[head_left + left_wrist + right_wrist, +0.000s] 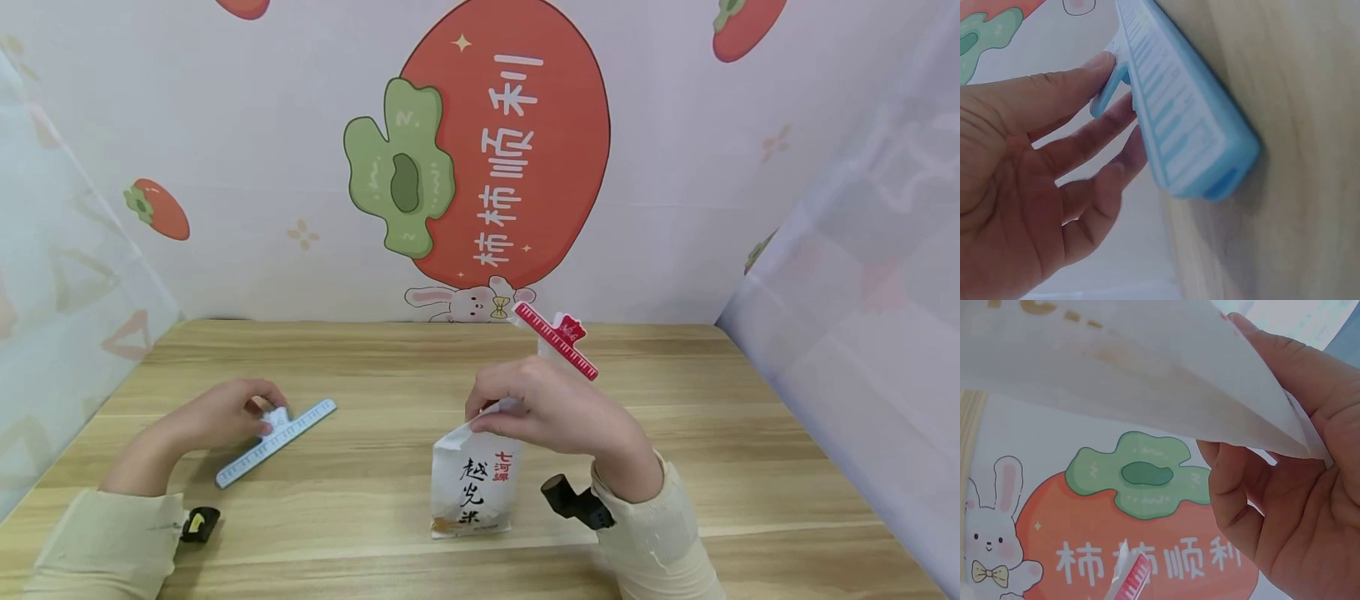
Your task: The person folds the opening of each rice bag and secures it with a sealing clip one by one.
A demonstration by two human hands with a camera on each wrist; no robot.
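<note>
My left hand [225, 414] holds a light blue bag clip [276, 443] by its handle. In the left wrist view the thumb lies on one side of that handle and the fingers on the other, with the long patterned bar of the clip [1179, 119] close to the wood. My right hand [543, 404] pinches the top edge of a small white paper bag [474, 487] with black and red lettering, which stands upright on the table. From the right wrist view, the bag's upper part [1116, 381] slants into the grasp between thumb and fingers.
Behind the right hand a red bag clip [557, 340] sits tilted on a whitish packet, mostly hidden. The wooden table [375, 367] ends at a printed backdrop [247, 275], with pale side curtains [862, 275] left and right. A black wrist device [577, 502] is near the right cuff.
</note>
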